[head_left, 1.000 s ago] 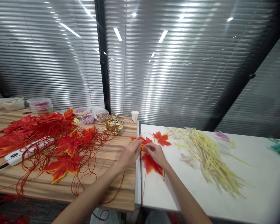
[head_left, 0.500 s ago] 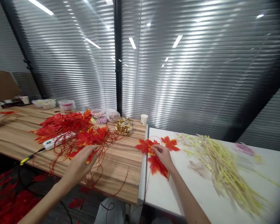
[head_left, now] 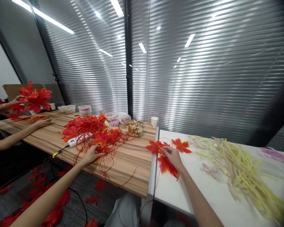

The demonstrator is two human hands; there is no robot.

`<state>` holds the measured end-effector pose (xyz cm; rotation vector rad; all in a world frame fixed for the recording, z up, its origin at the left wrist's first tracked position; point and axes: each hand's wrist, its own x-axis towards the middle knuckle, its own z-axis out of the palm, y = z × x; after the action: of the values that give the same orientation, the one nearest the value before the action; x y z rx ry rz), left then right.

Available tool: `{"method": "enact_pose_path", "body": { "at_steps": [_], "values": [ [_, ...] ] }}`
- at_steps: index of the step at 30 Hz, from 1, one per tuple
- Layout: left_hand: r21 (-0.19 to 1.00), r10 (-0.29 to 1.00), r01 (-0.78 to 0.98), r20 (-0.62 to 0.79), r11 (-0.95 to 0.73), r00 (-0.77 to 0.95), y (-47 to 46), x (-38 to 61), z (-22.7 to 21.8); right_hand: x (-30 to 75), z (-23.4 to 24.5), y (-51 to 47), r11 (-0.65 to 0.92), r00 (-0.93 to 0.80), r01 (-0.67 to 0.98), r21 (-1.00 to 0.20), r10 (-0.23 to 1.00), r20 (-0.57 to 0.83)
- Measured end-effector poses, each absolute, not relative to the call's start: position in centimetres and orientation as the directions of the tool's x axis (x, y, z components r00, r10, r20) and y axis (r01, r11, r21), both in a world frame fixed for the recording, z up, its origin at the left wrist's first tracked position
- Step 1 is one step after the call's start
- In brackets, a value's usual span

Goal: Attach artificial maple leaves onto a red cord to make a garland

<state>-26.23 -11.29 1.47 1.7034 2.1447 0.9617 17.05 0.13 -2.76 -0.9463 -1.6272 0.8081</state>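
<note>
My left hand (head_left: 92, 154) reaches into a heap of red maple leaves on thin red wires (head_left: 94, 134) on the wooden table (head_left: 130, 164); its fingers close around a leaf at the heap's near edge. My right hand (head_left: 172, 156) rests on a small cluster of red maple leaves (head_left: 164, 151) at the left end of the white table (head_left: 203, 192), pinching them where the stems meet.
Yellow-green stems (head_left: 239, 167) spread over the white table. A paper cup (head_left: 154, 121), gold-wrapped packet (head_left: 135, 128), bags and tubs of beads (head_left: 118, 119) sit at the back. A white glue gun (head_left: 78, 141) lies under the wires. Another person's hands (head_left: 41, 123) hold leaves at far left. Leaves litter the floor.
My left hand left the leaf cluster and moved left into the heap on the wooden table. My right hand stayed on the cluster. The view swung left, showing another person.
</note>
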Motion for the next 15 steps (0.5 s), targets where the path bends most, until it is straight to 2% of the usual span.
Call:
{"method": "enact_pose_path", "body": {
  "at_steps": [3,5,6,9,11,15],
  "values": [
    [0.682,0.976,0.721,0.047,0.122,-0.21,-11.0,-27.2,2.3,17.1,-3.0,0.3,0.469,-0.162,0.227,-0.854,0.882,0.442],
    [0.65,0.987,0.745,-0.059,0.153,-0.152,-10.6,-27.6,2.7,17.2,-3.1,0.4,0.472,-0.168,0.253,-0.845,0.881,0.442],
    [0.614,0.988,0.775,-0.068,0.148,-0.135,-10.4,-27.7,2.8,17.2,-3.2,0.4,0.472,-0.17,0.262,-0.841,0.881,0.441],
    [0.411,0.988,0.902,0.021,0.129,-0.151,-9.3,-27.2,2.6,17.2,-3.1,0.3,0.473,-0.177,0.279,-0.836,0.88,0.44],
    [0.28,0.975,0.941,0.06,0.189,-0.213,-8.6,-26.5,2.1,17.1,-3.1,0.2,0.474,-0.178,0.287,-0.832,0.88,0.44],
    [0.203,0.945,0.936,0.098,0.288,-0.312,-7.6,-25.4,1.5,17.1,-3.1,0.2,0.478,-0.177,0.313,-0.821,0.879,0.443]
  ]
}}
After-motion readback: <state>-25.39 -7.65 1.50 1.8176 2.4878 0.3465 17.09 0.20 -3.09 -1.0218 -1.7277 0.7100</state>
